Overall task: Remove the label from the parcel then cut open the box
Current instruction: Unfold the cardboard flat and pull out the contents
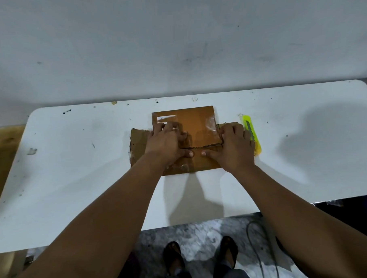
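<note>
A flat brown cardboard box (199, 125) lies on the white table (85, 164), with shiny clear tape on its flaps. My left hand (168, 142) presses on the left flap, fingers curled at the flap edge and thumb on the near panel. My right hand (234, 146) rests on the right side, fingers hooked over the right flap edge, thumb pointing inward toward the left thumb. A cut seam runs between the two hands. A yellow-green utility knife (251, 133) lies on the table just right of my right hand, blade out. No label is visible.
The table's far edge meets a white wall. The near edge runs across the lower frame, with my sandalled feet (200, 258) and a cable (261, 251) on the floor below. A small scrap (31, 151) lies at the table's left.
</note>
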